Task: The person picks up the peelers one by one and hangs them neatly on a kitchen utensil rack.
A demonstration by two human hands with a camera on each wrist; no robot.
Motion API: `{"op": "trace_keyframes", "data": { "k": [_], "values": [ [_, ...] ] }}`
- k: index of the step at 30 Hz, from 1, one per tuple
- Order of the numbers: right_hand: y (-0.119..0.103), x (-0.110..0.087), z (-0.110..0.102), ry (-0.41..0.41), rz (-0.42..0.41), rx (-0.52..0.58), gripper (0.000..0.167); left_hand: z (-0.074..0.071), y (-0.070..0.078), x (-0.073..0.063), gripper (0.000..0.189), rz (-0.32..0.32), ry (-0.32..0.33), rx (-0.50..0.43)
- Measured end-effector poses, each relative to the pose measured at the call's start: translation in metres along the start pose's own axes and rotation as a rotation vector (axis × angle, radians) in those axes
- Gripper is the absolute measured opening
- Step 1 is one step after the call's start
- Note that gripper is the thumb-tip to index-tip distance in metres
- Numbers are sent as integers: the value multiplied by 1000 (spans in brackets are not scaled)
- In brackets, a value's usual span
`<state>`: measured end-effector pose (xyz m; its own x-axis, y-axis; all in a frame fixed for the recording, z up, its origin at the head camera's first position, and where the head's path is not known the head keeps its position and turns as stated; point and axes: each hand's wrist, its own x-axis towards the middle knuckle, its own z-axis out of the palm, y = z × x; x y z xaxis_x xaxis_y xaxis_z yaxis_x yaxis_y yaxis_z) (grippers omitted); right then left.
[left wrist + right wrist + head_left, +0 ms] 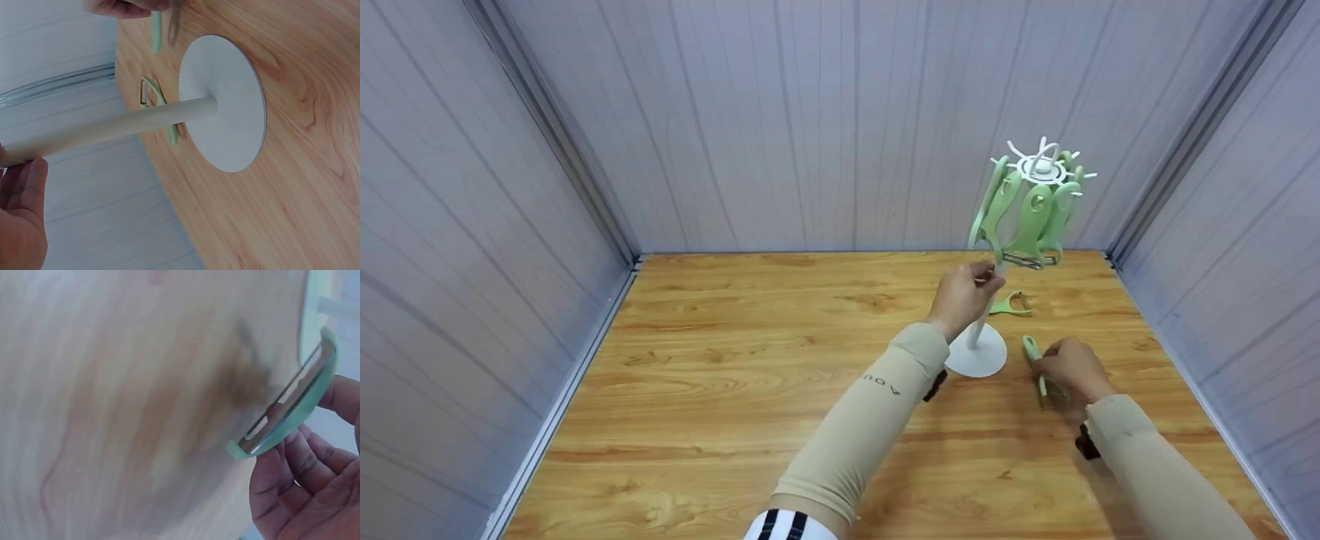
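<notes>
A white stand [994, 352] with a round base and a crown of hooks stands upright on the table. Several green peelers [1033, 221] hang from its hooks. My left hand [964, 296] grips the pole [124, 124] below the hanging peelers, its fingertips visible in the left wrist view. To the right of the base, my right hand [1072, 367] pinches another green peeler [306, 405] by its body, its metal blade showing in the right wrist view. Behind the base lies one more green peeler [160, 98], partly hidden by the pole in the left wrist view.
The wood-grain table [750, 360] reaches back to a grey panelled wall [810, 135]. Side walls [1245, 247] stand at left and right, the right one nearer to the stand. The table's left part extends beside my left forearm.
</notes>
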<state>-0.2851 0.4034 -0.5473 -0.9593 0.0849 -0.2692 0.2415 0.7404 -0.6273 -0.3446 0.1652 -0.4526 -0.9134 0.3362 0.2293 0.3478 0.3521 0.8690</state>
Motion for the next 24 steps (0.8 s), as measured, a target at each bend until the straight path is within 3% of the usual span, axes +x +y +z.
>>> {"op": "trace_keyframes", "data": {
  "k": [11, 18, 24],
  "values": [
    [-15, -1, -37, 103, -151, 70, 52, -2, -1, 2, 45, -48, -62, -83],
    [-36, 3, -66, 224, -185, 130, 52, -2, -1, 2, 47, -85, -75, -93],
    [-60, 0, -95, 326, -249, 242, 47, -1, -2, 0, 47, -76, -66, -109]
  ]
}}
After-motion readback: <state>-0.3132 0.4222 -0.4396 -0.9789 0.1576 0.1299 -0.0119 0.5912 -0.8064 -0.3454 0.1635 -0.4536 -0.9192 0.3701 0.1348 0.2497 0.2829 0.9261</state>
